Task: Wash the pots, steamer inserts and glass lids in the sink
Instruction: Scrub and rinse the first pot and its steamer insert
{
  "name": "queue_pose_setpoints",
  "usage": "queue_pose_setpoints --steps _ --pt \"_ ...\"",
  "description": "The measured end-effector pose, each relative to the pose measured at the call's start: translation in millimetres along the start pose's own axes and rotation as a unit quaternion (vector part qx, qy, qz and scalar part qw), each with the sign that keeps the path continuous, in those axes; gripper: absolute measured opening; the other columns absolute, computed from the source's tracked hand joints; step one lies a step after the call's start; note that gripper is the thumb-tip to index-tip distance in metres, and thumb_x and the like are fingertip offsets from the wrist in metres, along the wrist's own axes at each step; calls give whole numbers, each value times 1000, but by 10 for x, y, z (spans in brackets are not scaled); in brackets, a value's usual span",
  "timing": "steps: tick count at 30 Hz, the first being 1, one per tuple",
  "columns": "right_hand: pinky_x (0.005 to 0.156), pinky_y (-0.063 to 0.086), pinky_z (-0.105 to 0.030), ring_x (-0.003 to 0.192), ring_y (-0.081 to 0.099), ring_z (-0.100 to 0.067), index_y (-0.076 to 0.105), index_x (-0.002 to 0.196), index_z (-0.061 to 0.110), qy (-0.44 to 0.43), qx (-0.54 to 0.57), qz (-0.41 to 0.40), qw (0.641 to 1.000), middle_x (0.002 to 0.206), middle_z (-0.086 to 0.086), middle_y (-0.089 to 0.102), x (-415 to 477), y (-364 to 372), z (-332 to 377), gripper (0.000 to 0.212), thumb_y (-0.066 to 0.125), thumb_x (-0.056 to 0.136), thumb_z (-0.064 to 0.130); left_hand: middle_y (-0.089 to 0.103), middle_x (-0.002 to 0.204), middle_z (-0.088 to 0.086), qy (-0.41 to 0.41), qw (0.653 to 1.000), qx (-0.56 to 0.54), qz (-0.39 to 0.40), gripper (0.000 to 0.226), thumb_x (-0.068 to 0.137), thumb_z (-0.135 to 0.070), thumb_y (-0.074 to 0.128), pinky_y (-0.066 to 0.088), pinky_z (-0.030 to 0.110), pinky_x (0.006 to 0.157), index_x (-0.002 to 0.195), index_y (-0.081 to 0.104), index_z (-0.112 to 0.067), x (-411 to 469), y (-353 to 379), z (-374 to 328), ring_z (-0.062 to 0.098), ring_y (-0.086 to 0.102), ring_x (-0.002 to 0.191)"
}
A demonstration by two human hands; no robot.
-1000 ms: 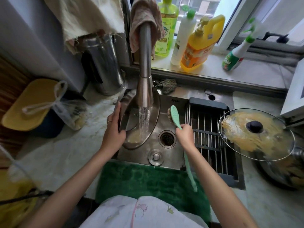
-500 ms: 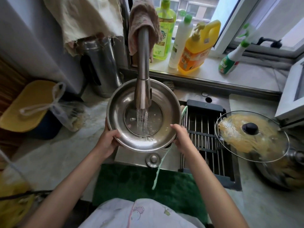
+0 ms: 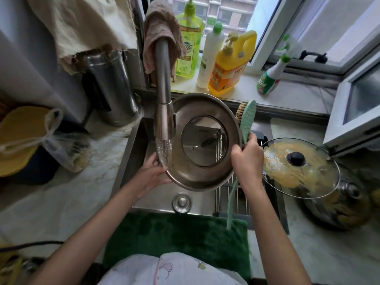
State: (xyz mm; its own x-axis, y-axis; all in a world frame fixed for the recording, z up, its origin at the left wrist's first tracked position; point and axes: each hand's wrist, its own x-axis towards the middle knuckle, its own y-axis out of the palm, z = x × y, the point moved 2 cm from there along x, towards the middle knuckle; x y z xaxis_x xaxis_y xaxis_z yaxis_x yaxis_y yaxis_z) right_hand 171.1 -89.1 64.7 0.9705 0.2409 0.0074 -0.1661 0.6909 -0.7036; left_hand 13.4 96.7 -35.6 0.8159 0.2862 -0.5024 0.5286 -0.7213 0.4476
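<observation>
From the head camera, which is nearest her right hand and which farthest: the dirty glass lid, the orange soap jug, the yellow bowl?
From the right hand:
1. Dirty glass lid, just to its right on the counter.
2. Orange soap jug, up on the windowsill behind the sink.
3. Yellow bowl, far across on the left counter.

Home kitchen. Shown by: stainless sink (image 3: 131,165) set in a marble-look counter (image 3: 61,202), pull-down faucet (image 3: 163,103) running, dish-soap bottles (image 3: 230,66) lined on the windowsill (image 3: 298,93), drying rack (image 3: 242,198) fitted over the sink, food-smeared glass lid (image 3: 300,167) set on a pot at right. Apartment blocks are seen through the window.
</observation>
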Motion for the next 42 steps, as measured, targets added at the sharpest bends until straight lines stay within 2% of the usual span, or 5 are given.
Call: queue_pose_setpoints --steps 9,18,25,35,42 --pt "62 52 -27 78 66 -24 49 129 6 -40 -29 -84 995 100 -14 69 75 -146 -116 47 57 83 -3 40 146 2 -68 978 194 -37 56 91 5 45 45 45 97 141 37 -20 191 118 140 17 48 115" --pt "54 41 -19 56 59 -22 45 115 7 -277 -25 -200 940 77 -20 66 -185 -382 -228 40 43 76 9 55 107 -3 -88 964 236 -90 39 94 -3 46 43 37 89 132 50 -13 111 159 202 13 50 99" --pt "52 32 -22 51 57 -28 43 115 5 -333 -77 -228 912 70 -19 61 -67 -447 -229 43 42 72 8 49 136 7 -44 947 304 -91 47 92 -2 50 43 27 79 137 44 -14 115 163 112 17 50 109" --pt "63 36 -25 77 57 -26 61 102 5 33 23 -63 997 88 -9 65 413 -132 -215 19 52 86 3 39 139 6 -38 983 172 -59 67 90 -22 61 59 42 72 147 24 -24 86 109 -16 30 48 122" --pt "67 54 -31 79 67 -25 66 102 1 200 173 135 955 84 -11 69 336 428 -530 32 64 85 27 56 84 20 -91 989 36 -110 20 85 7 34 56 38 50 96 51 8 11 43 -12 28 60 72"
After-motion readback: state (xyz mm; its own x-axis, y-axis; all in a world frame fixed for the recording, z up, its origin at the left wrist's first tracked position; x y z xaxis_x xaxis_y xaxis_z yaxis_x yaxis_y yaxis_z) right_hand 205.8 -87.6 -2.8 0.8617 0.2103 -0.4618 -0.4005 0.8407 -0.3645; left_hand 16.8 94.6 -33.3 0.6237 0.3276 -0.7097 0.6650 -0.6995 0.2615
